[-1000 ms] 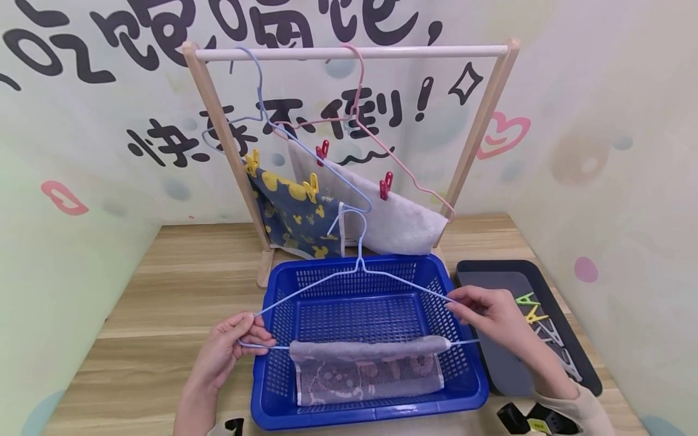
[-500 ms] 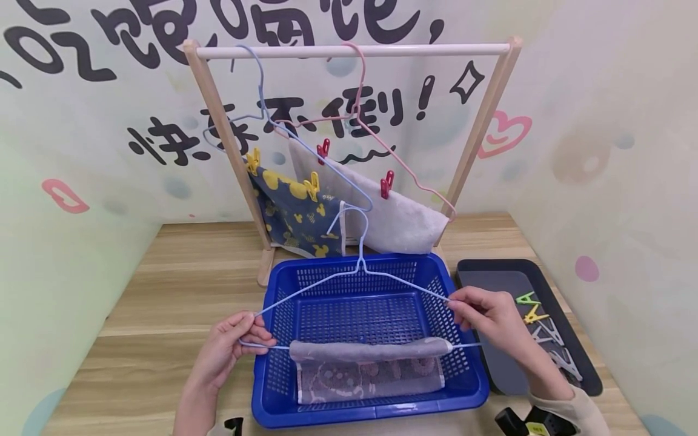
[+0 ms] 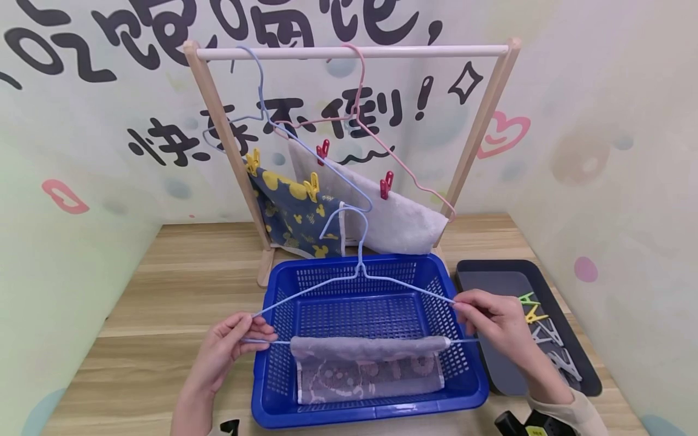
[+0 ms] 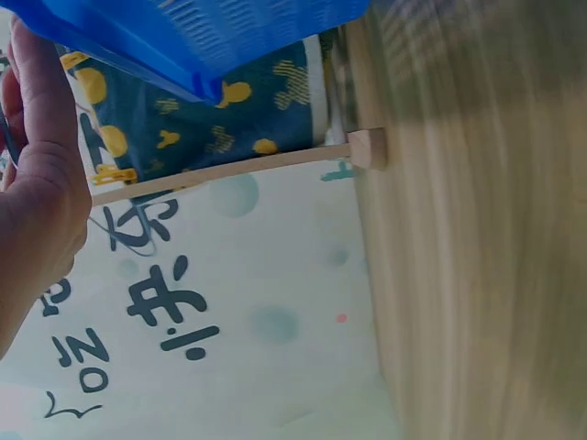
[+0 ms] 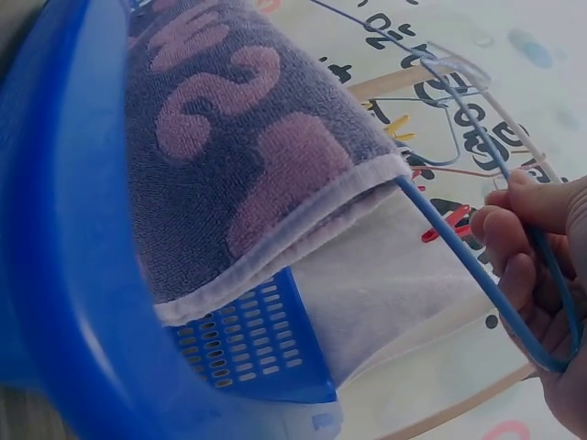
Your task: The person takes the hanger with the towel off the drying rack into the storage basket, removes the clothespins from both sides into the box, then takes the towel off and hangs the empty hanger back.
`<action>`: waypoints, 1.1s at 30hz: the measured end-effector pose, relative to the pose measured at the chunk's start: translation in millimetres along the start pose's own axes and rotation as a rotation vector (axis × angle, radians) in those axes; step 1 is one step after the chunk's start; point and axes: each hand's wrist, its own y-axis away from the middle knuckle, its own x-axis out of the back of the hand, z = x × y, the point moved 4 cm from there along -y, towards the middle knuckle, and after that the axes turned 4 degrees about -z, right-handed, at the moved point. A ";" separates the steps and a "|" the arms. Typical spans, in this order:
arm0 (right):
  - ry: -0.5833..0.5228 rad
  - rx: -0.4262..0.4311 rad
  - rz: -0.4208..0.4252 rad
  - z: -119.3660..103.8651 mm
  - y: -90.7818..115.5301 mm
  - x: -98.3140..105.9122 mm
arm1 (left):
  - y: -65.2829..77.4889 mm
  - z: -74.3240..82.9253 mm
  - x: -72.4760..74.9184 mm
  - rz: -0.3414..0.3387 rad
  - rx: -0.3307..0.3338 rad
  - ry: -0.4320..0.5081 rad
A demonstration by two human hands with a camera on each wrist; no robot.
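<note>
A light blue clothes hanger (image 3: 400,282) is held level over the blue basket (image 3: 371,415) by both hands. My left hand (image 3: 226,348) pinches its left corner, and my right hand (image 3: 493,315) pinches the sloping arm near its right corner. Over the hanger's bottom bar lies a folded grey towel (image 3: 371,372) with a pinkish pattern, its front part hanging down inside the basket. In the right wrist view the towel (image 5: 248,147) shows white edging, and the right fingers (image 5: 514,229) curl round the hanger's corner. The left wrist view catches the left hand (image 4: 41,174) only at its edge.
Behind the basket stands a wooden drying rack (image 3: 349,53). On it hang a blue hanger with a navy-and-yellow towel (image 3: 300,212) and a pink hanger with a white towel (image 3: 403,224), both clipped with pegs. A dark tray (image 3: 501,278) with several clothes pegs (image 3: 536,313) lies at right.
The hanger has tilted slightly, its hook tip and bottom bar shifting a little. Both hands keep their hold, the right having moved slightly to the right. The towel stays draped over the bar.
</note>
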 end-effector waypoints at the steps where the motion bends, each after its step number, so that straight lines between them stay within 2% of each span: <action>1: -0.012 0.035 0.014 -1.6 -0.9 0.7 | -0.4 1.2 -0.8 0.014 -0.011 -0.017; 4: -0.025 0.119 0.053 -8.5 -5.3 4.1 | -2.3 5.9 -4.2 0.106 -0.045 -0.093; 7: -0.024 0.162 0.082 -16.4 -9.9 9.2 | -4.8 12.4 -8.9 0.246 -0.074 -0.195; 10: -0.015 0.183 0.108 -21.5 -12.9 15.5 | -7.1 21.2 -14.0 0.437 -0.100 -0.281; 12: 0.003 0.188 0.128 -22.8 -14.2 20.1 | -8.1 28.8 -17.3 0.573 -0.151 -0.328; 14: -0.005 0.192 0.144 -23.6 -16.0 24.5 | -8.2 37.3 -20.8 0.709 -0.229 -0.393; 16: -0.014 0.201 0.161 -25.1 -18.7 28.4 | -7.7 46.8 -24.7 0.807 -0.375 -0.450; 19: -0.030 0.217 0.186 -28.9 -24.5 33.2 | -7.5 59.5 -34.6 0.860 -0.585 -0.596; 21: -0.020 0.225 0.209 -31.6 -28.8 36.1 | -10.3 66.2 -44.4 0.809 -0.668 -0.711; 22: -0.013 0.226 0.223 -32.7 -30.9 37.6 | -12.9 68.9 -50.0 0.773 -0.684 -0.787; 24: -0.017 0.226 0.247 -34.6 -35.3 40.1 | -21.0 73.0 -62.1 0.650 -0.690 -0.917; 27: -0.041 0.227 0.275 -36.9 -42.0 43.2 | -37.4 76.0 -80.2 0.424 -0.707 -1.075; 30: -0.066 0.230 0.295 -38.8 -49.0 45.0 | -54.6 77.1 -95.0 0.225 -0.718 -1.130; 33: -0.085 0.240 0.317 -41.2 -55.2 48.0 | -71.7 78.5 -105.8 0.099 -0.683 -1.188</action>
